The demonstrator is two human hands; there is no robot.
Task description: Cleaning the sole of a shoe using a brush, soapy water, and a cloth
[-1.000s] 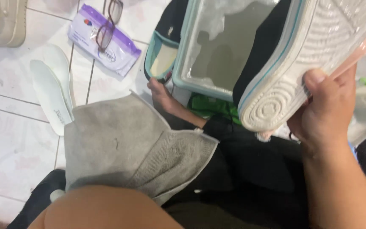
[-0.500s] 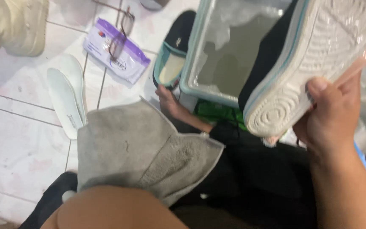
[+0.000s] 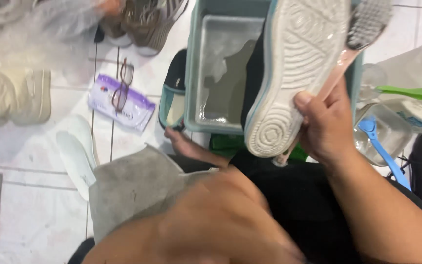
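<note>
My right hand [image 3: 326, 127] grips a sneaker [image 3: 294, 68] by its heel, pale ribbed sole facing me, over a teal basin [image 3: 194, 73] of water. The same hand pins a pink-handled brush [image 3: 362, 29] against the sole, bristles at the top. A blurred bare limb [image 3: 206, 220] fills the lower middle, and I cannot make out my left hand on it. A grey cloth [image 3: 133, 190] lies over my lap. Beside the basin, bare fingers or toes [image 3: 174, 137] touch a dark second shoe [image 3: 172, 98].
On the white tiles to the left lie two white insoles [image 3: 76, 151], a purple wipes pack [image 3: 137, 112] with glasses [image 3: 122, 88] on it, and beige shoes [image 3: 13, 95]. Sneakers [image 3: 147, 24] stand at the top. Blue [image 3: 382, 151] and green [image 3: 409, 92] handled tools lie right.
The view has tilted up and shifted, bringing in more shoes at the top. The sneaker sits higher with the brush head now showing. A blurred bare limb has risen over the grey cloth.
</note>
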